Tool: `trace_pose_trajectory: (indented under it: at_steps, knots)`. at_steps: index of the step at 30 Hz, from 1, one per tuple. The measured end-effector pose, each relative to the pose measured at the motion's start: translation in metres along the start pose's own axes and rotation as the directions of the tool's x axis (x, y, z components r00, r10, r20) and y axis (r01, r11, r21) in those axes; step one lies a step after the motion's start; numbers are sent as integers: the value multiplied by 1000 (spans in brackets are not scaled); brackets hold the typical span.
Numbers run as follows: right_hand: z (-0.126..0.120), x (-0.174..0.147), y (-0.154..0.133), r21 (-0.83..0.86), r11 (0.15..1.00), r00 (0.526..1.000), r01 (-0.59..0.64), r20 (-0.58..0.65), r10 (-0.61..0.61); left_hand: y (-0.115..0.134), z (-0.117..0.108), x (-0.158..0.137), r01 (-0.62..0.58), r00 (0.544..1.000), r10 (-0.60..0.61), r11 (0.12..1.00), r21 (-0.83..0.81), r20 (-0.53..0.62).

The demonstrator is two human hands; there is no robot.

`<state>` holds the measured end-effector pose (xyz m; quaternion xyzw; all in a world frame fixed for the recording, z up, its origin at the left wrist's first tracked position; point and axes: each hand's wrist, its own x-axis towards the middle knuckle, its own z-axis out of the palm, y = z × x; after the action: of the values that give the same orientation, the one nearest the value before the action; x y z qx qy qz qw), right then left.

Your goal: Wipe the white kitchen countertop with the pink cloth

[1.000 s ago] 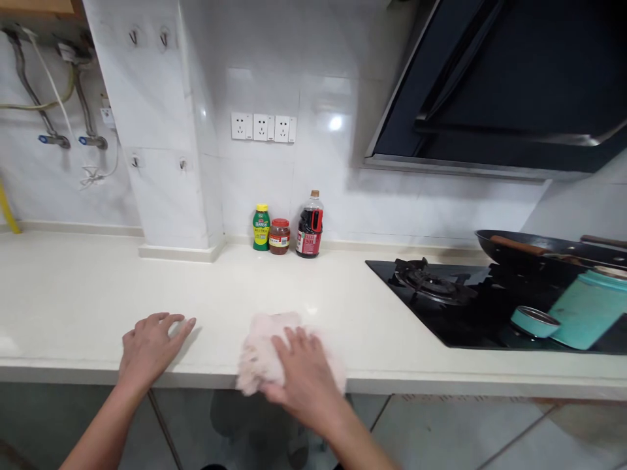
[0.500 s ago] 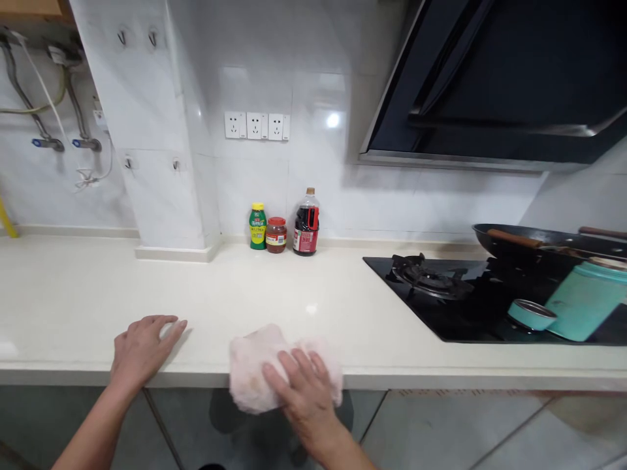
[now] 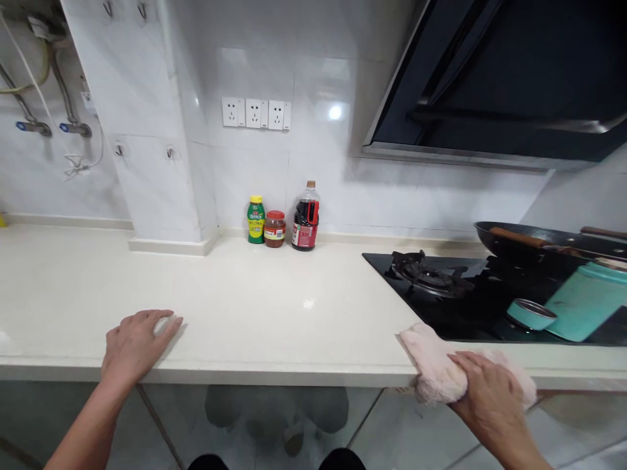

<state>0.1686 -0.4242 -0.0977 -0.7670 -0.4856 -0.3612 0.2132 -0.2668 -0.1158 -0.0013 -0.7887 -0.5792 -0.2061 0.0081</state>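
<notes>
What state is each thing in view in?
Right hand, holding cloth
Cloth, bunched over counter edge
Left hand, resting on counter
Green bottle, upright, capped
Jar, upright, lidded
Dark bottle, upright, capped
Wok, uncovered
Burner, no flame visible
Canister, seemingly lidded
Socket row, nothing plugged in

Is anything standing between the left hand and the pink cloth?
Nothing visible does. Countertop spans the gap from the left hand to the pink cloth under the right hand; the red-lidded jar stands farther back.

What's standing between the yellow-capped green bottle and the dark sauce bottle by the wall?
A red-lidded jar stands between the green bottle and the dark sauce bottle, as the head view shows.
</notes>
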Motion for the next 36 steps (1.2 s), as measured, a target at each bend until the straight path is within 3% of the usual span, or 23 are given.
trace_pose_trajectory:
  at_steps: [8, 11, 17, 20, 24, 29, 31, 33, 36]
  knots:
    - [19, -2, -71, 74, 997, 998, 32, 42, -35, 0, 3, 3, -9, 1000, 9, 1000, 14, -30]
    - [25, -2, -117, 97, 994, 999, 43, 25, -46, -3, 6, 4, -17, 999, 17, 1000, 21, -31]
    - [28, 17, -240, 217, 961, 979, 170, -149, -139, -4, 7, 4, -7, 1000, 7, 1000, 20, -28]
    - [21, 26, -258, 255, 931, 955, 262, -209, -212, -2, 5, 3, 8, 1000, -7, 1000, 24, -22]
    - [13, 26, -218, 354, 842, 912, 407, -214, -351, -1, 3, -1, 6, 1000, -6, 1000, 10, -14]
    - [22, 4, -97, 297, 861, 910, 413, -96, -404, 1, 3, -5, 8, 999, -8, 1000, 5, -38]
    - [29, -8, -37, 208, 899, 923, 385, -73, -379, 2, 4, -6, -1, 999, 1, 1000, 6, -52]
    - [33, -18, 15, 144, 937, 945, 318, 27, -325, 3, 4, -7, -8, 998, 9, 1000, 10, -58]
    - [30, -28, 55, 49, 974, 973, 222, 51, -224, 5, 3, -8, -17, 997, 18, 1000, 17, -69]
